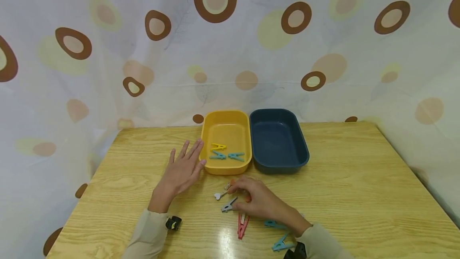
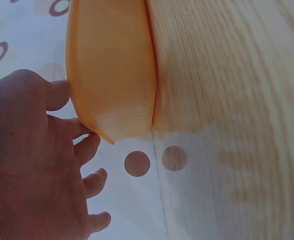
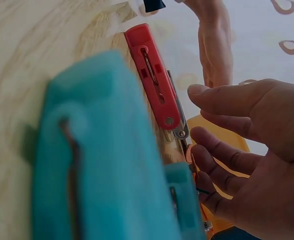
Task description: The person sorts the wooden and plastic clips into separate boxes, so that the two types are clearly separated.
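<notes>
My left hand (image 1: 178, 173) rests against the left rim of the yellow tray (image 1: 204, 131), its fingers spread. In the left wrist view the thumb and fingertips touch that rim. My right hand (image 1: 258, 199) hovers low over several clothespins, fingers bent and thumb apart. Beneath or beside it lie a grey clothespin (image 1: 229, 205), a small clip with a white heart (image 1: 217, 196) and a red clothespin (image 1: 242, 227). An orange piece by the fingertips is partly hidden. Whether the fingers touch any clip is unclear; the right wrist view shows nothing pinched.
One yellow clothespin (image 1: 218, 146) and two blue clothespins (image 1: 236, 156) lie in the yellow tray. A dark blue tray (image 1: 278, 170) stands directly to its right. Near my right wrist are more blue clothespins (image 1: 282, 244), one partly covered. A patterned cloth hangs behind the wooden table (image 1: 359, 187).
</notes>
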{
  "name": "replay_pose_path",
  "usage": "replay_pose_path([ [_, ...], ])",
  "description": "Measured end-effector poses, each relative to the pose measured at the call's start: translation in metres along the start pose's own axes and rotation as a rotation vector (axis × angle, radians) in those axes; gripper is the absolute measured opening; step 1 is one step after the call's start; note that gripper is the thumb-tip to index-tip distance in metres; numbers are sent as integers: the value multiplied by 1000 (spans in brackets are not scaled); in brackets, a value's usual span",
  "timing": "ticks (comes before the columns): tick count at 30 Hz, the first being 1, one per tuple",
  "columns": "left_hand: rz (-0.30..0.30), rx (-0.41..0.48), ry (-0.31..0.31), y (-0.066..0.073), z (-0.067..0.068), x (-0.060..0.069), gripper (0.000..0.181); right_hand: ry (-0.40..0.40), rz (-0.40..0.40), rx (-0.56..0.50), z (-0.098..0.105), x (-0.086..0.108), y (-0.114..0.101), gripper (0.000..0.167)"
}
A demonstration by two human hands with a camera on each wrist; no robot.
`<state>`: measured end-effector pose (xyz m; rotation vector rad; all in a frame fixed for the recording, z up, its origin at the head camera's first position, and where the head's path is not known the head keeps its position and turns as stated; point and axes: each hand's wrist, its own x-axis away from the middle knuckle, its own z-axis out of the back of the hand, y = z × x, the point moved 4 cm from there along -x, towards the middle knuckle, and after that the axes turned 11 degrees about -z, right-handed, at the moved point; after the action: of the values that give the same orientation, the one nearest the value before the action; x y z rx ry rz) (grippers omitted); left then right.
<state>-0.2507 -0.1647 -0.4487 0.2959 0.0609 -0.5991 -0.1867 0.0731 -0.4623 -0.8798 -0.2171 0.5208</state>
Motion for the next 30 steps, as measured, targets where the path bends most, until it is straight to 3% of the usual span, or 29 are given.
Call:
replay_pose_path([
  [16, -11, -2, 12, 2, 1, -1, 63, -38, -8, 144, -8, -2, 5, 20],
  [30, -11, -3, 17, 1, 1, -1, 63, -23, -2, 155, -12, -1, 5, 17],
])
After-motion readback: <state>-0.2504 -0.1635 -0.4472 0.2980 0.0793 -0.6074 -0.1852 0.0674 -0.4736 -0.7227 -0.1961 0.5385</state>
